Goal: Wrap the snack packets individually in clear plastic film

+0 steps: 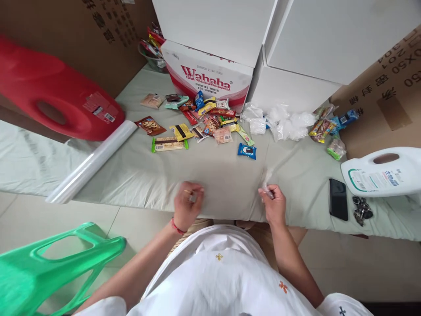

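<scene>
My left hand (187, 205) is curled over the near edge of a pale green sheet (217, 175), fingers closed; what it holds, if anything, is hidden. My right hand (273, 202) pinches a small clear plastic bag (267, 179) that stands up from its fingers. Beyond both hands lies a scatter of several snack packets (197, 120), with a blue packet (247, 151) nearest my right hand. A heap of clear plastic bags (283, 123) rests at the back right.
A Wahaha carton (207, 79) and white boxes (296, 39) stand behind. A cling film roll (92, 161) and red jug (55, 94) are left, a white jug (383, 173), black phone (338, 199) and keys (362, 210) right. A green stool (49, 267) sits low left.
</scene>
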Available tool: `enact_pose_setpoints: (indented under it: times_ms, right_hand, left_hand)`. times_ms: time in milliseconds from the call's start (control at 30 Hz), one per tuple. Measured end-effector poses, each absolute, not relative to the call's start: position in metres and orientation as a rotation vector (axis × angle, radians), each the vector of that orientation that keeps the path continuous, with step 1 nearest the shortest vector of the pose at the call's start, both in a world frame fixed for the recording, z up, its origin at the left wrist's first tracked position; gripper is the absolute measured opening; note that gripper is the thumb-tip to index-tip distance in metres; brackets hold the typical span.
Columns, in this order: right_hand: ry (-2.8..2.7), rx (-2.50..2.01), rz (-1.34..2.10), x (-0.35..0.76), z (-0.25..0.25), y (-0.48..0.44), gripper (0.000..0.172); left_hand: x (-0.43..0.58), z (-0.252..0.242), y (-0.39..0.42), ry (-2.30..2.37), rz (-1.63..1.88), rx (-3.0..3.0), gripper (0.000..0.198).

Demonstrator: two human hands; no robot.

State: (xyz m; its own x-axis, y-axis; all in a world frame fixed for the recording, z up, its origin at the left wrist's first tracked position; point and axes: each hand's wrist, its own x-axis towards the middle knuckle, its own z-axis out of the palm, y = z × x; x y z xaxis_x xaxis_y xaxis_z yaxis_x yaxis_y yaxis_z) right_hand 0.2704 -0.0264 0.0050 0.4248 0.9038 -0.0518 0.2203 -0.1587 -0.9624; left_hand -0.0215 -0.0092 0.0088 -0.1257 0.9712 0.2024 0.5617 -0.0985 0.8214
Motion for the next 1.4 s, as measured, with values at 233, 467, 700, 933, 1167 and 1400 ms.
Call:
enact_pose_setpoints:
  times_ms: [233,467,700,933,1167,1400]
  right_hand:
    - [-1.565,-1.538,0.816,0.246,0.032,-0.047,0.008]
    - [-0.956,-1.368,1.335,0.246,0.027,-0.054,0.029]
    - [-0.386,-1.248,1.364,0.248,0.030,-0.046,0.037]
    - [-0.490,-1.455,1.341,0.258,0.023,-0.055,0.046]
    - [-0.729,-1.573,1.115,0.262,0.019,-0.050,0.069]
    - [-0.780,-1.387,1.370,0.254,0.022,-0.028,0.054]
  left_hand:
    - [0.086,0.021,-0.005,0.953,0.716,1.073,0.050]
    - [0.077,0.017,-0.006,0.951,0.859,0.899,0.048]
    - [0.062,0.014,-0.011,0.955,0.932,0.639,0.051]
    - [0.043,0.015,-0.011,0.854,0.979,0.514,0.037]
    - [0.040,0.026,-0.020,0.651,0.921,0.568,0.024]
    - [0.030,0.027,-0.028,0.562,0.871,0.422,0.012]
